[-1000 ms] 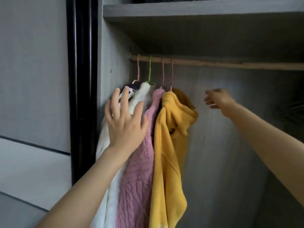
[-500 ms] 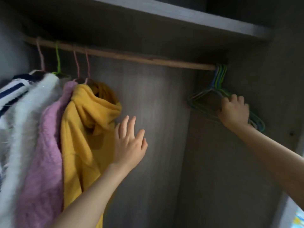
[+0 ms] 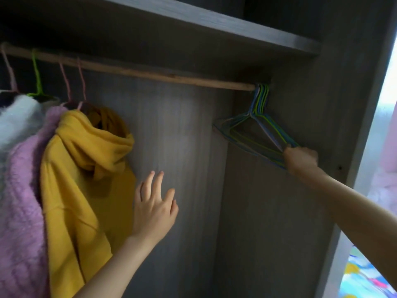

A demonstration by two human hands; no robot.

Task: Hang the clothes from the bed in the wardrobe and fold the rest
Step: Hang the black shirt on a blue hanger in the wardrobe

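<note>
Hangers (image 3: 255,114) on the rail (image 3: 150,73) were gripped by the right hand (image 3: 300,158); left hand (image 3: 153,209) hung open. Likely fetching one: next, unhook it singly.

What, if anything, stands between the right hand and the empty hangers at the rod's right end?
Nothing visible does. The right hand grips the lower corner of the empty hangers, whose hooks sit on the rod. The left hand hovers open mid-wardrobe, apart from the yellow hoodie.
</note>
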